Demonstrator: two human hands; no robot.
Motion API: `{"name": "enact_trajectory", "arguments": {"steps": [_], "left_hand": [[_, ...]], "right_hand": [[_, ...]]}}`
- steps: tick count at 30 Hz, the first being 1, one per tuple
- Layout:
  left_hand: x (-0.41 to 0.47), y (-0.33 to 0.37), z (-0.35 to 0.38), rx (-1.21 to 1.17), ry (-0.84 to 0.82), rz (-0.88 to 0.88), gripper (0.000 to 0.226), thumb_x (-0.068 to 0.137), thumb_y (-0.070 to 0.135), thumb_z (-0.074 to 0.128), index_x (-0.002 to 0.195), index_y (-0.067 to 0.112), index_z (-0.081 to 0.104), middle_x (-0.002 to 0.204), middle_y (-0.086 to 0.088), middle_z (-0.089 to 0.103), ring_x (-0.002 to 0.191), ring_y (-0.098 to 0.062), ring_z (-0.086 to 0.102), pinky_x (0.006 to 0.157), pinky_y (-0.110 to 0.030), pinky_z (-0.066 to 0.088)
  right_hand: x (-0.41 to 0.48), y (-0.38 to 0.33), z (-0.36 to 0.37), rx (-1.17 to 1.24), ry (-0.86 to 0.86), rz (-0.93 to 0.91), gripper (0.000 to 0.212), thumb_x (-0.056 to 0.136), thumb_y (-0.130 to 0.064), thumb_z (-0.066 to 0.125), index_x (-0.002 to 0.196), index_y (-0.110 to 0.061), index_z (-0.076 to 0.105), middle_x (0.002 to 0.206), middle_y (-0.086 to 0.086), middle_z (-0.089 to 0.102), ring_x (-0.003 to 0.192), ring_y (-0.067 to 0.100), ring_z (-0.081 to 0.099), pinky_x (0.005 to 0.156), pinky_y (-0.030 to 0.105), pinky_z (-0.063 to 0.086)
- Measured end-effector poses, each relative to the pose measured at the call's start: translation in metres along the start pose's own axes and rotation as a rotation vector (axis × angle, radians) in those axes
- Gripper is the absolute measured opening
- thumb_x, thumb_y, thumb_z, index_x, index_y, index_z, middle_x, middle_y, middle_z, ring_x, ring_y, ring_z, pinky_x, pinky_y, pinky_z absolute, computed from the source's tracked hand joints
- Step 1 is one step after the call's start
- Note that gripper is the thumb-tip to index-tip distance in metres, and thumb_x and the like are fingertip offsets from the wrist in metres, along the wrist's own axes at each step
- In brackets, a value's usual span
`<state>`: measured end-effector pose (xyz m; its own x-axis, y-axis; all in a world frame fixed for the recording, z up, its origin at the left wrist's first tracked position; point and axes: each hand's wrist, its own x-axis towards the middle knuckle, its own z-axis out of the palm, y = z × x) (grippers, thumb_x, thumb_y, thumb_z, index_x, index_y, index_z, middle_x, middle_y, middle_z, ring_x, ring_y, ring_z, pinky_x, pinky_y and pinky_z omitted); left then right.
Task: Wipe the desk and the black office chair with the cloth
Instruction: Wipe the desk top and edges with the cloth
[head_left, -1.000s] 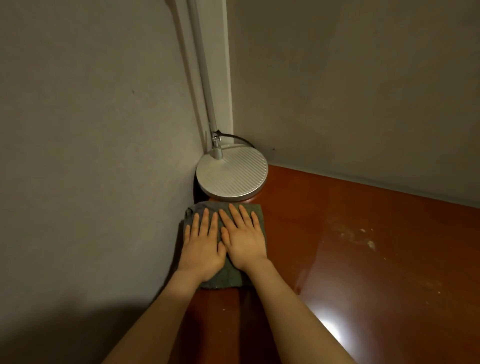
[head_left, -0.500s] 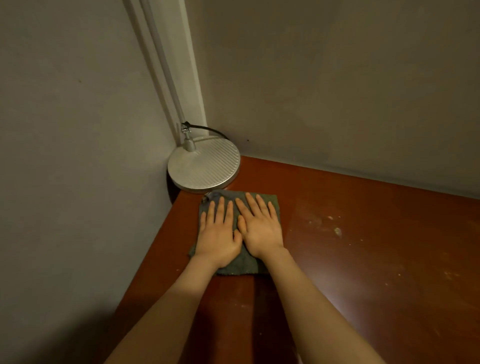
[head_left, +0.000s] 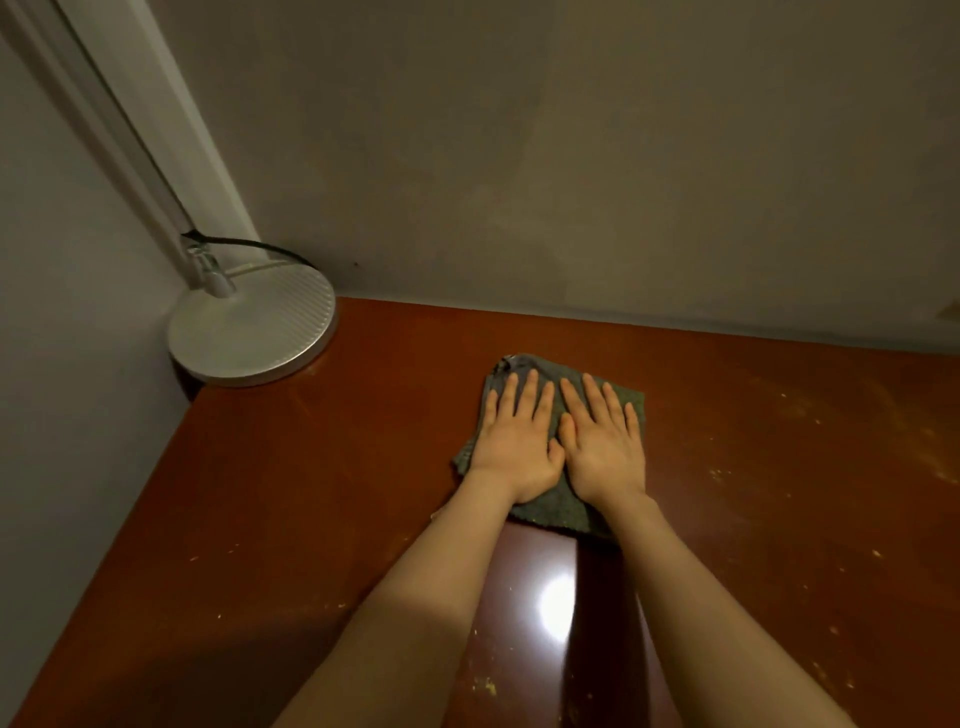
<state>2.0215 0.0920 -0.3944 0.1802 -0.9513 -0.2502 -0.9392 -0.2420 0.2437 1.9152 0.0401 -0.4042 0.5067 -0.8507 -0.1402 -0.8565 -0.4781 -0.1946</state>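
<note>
Head view looks down on a glossy red-brown desk (head_left: 311, 493) set into a corner of grey wall (head_left: 571, 156). Slightly toward four o'clock from the picture's middle, a grey-green cloth (head_left: 560, 508) lies flat on the desk top, with both hands resting on it side by side. The left hand (head_left: 514, 441) is spread wide and flat, palm down, with straight fingers pointing toward twelve o'clock, and it presses the nine o'clock half of the cloth. The right hand (head_left: 602, 444) lies the same way, flat and wide, on the three o'clock half. Their thumbs touch over the cloth's middle, and neither hand curls round the fabric. Cloth shows beyond the fingertips at twelve o'clock, with the eleven o'clock corner bunched up, and below the wrists at six o'clock. The left forearm (head_left: 415, 597) and the right forearm (head_left: 701, 597) run in from the six o'clock edge of the picture. Between them, at six o'clock from the cloth, a bright round glare (head_left: 556, 605) shines on the desk. Toward ten o'clock from the cloth, well apart from it, a round ribbed silver lamp base (head_left: 252, 332) stands in the desk's corner by the wall. Its pale stem (head_left: 104, 130) rises toward eleven o'clock and out of view, and a dark cable (head_left: 249, 243) loops behind the base. Pale specks (head_left: 717, 475) dot the desk at three and five o'clock from the cloth.
</note>
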Motion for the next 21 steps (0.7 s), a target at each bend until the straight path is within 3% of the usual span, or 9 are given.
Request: {"name": "enact_trajectory", "arguments": {"steps": [7,21], "left_hand": [[-0.017,-0.009,-0.001,0.016,-0.053,0.016,0.060,0.101,0.031,0.020,0.150,0.015,-0.011,0.156,-0.005,-0.021,0.143,-0.025,-0.021,0.116,-0.040,-0.010],[-0.117,-0.172,-0.011,0.035,-0.001,-0.165,0.058,0.101,0.030,0.020,0.150,0.018,-0.009,0.157,-0.002,-0.018,0.144,-0.022,-0.018,0.118,-0.038,-0.006]], "right_hand": [[-0.009,-0.020,0.005,-0.008,-0.010,0.027,0.051,0.103,-0.038,0.014,0.152,-0.027,0.002,0.159,-0.002,-0.005,0.146,0.020,-0.010,0.117,0.041,-0.006],[-0.034,-0.197,0.043,0.046,-0.072,-0.213,0.052,0.103,-0.038,0.014,0.151,-0.025,0.000,0.159,0.002,-0.008,0.145,0.022,-0.013,0.116,0.045,-0.010]]}}
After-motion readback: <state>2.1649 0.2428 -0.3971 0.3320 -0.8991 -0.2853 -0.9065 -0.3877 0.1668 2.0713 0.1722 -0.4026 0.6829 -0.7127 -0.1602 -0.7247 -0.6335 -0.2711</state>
